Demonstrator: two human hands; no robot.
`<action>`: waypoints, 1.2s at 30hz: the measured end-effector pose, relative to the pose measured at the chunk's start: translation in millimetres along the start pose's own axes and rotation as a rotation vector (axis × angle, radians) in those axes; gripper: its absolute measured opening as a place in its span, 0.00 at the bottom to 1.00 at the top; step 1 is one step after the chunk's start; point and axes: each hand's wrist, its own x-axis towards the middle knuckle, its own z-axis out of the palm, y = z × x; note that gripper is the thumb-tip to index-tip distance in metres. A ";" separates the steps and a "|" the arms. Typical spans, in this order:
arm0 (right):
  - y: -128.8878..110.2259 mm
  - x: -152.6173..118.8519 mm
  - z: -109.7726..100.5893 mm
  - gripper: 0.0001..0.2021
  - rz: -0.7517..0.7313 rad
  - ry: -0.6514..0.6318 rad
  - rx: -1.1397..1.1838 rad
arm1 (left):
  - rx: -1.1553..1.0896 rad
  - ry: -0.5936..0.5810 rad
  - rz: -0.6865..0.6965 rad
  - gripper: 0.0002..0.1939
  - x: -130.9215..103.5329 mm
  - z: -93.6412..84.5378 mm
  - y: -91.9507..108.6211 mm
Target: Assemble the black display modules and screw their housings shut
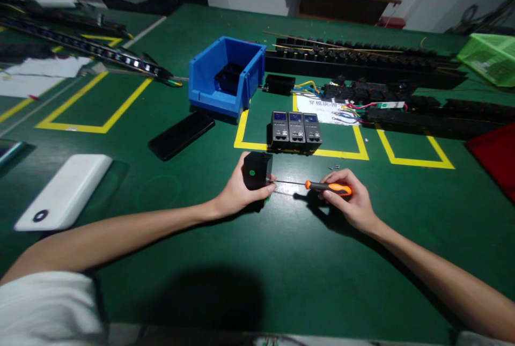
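Note:
My left hand point(238, 188) is closed around a small black box-shaped module point(256, 170), which has a green round dot on the side toward me. In my right hand point(350, 198) is a screwdriver point(329, 188) with an orange and black handle, lying nearly level. Its thin shaft points left, and the tip meets the module's right side by my left thumb; the exact contact point is too small to make out. Beyond the hands stand three similar modules point(296, 129) side by side, inside a yellow taped outline. Tiny screws point(335, 167) lie on the table above my right hand.
A blue bin point(217, 100) with dark parts inside stands behind a black phone point(182, 135). To the left lies a white power bank point(66, 190). Wired black strips point(370, 91) stretch across the back right, near a green basket point(493, 59) and a red item point(497, 158).

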 end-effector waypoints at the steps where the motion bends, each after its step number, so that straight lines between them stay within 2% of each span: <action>1: -0.3 -0.5 0.1 0.11 0.010 0.001 0.012 | 0.001 0.001 -0.001 0.28 -0.1 0.1 0.4; 18: -3.6 -0.9 2.9 0.09 0.180 -0.012 0.108 | -0.003 -0.020 -0.002 0.28 -0.8 -0.2 1.2; 26: -3.0 -0.4 2.5 0.07 0.156 -0.047 0.084 | 0.004 -0.011 0.010 0.29 0.3 0.3 0.0; 31: -2.3 -0.9 0.4 0.15 0.086 -0.029 0.018 | 0.013 -0.006 0.011 0.28 1.0 -0.7 -1.8; 36: -2.8 -1.8 1.2 0.12 0.088 -0.040 0.043 | 0.021 -0.008 0.008 0.28 0.8 -1.9 -2.5</action>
